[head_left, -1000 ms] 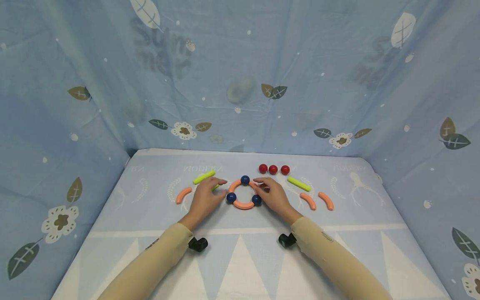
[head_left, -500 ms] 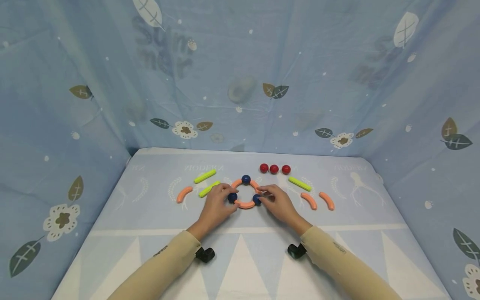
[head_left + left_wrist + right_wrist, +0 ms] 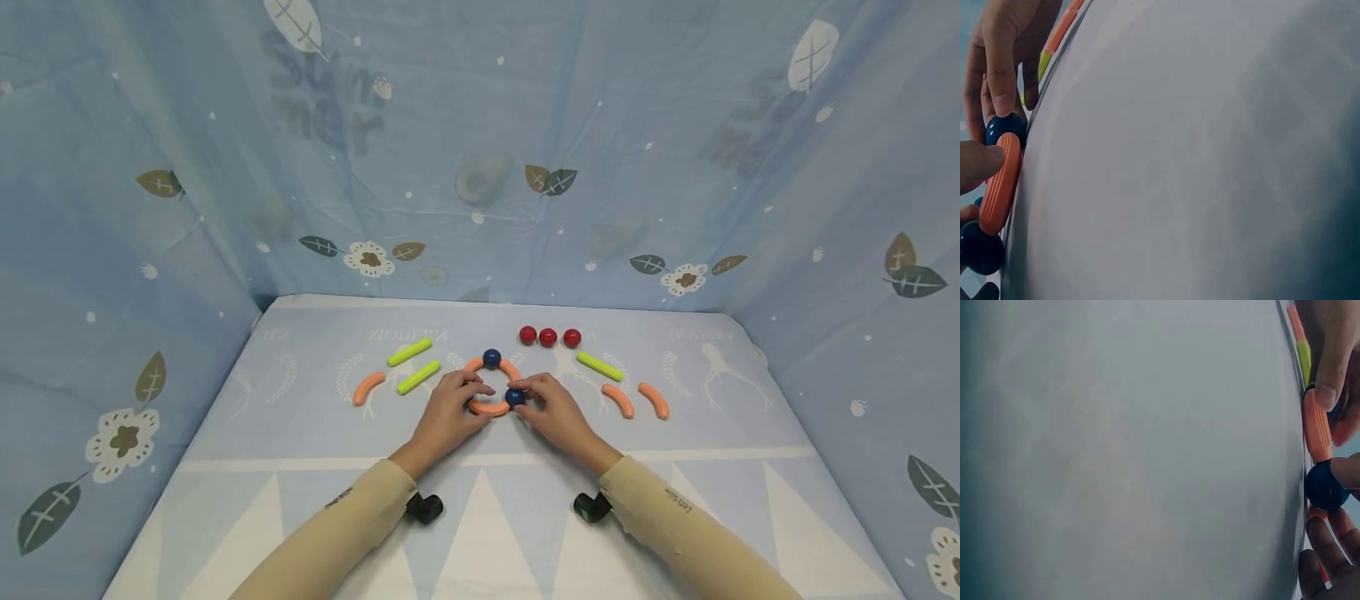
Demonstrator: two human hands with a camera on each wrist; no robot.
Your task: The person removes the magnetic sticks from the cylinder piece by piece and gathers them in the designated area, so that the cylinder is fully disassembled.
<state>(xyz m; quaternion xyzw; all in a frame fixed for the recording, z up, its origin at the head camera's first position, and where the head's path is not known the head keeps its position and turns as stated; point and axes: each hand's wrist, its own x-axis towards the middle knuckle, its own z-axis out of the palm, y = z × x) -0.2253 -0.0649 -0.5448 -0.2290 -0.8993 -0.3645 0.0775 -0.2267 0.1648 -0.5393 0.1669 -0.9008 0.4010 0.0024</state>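
Observation:
At the middle of the table lies a ring of curved orange toy sticks joined by blue balls. My left hand (image 3: 450, 408) is at the ring's left side, its thumb against the near orange stick (image 3: 1002, 187) and its fingers curled round behind. The left blue ball (image 3: 982, 249) is mostly covered by that hand in the head view. My right hand (image 3: 557, 410) pinches the right blue ball (image 3: 515, 397) between thumb and fingers. The far blue ball (image 3: 491, 358) is untouched, with an orange stick on either side of it.
Several red balls (image 3: 548, 337) sit in a row behind the ring. Straight yellow-green sticks (image 3: 418, 377) and a curved orange stick (image 3: 368, 389) lie at left. Another yellow-green stick (image 3: 599, 367) and two loose orange sticks (image 3: 617, 401) lie at right. Patterned cloth walls (image 3: 480, 167) enclose the table.
My left hand has moved rightward and closer in, over the ring's left ball and near stick. My right hand has come down from the ring's upper right side to the right ball.

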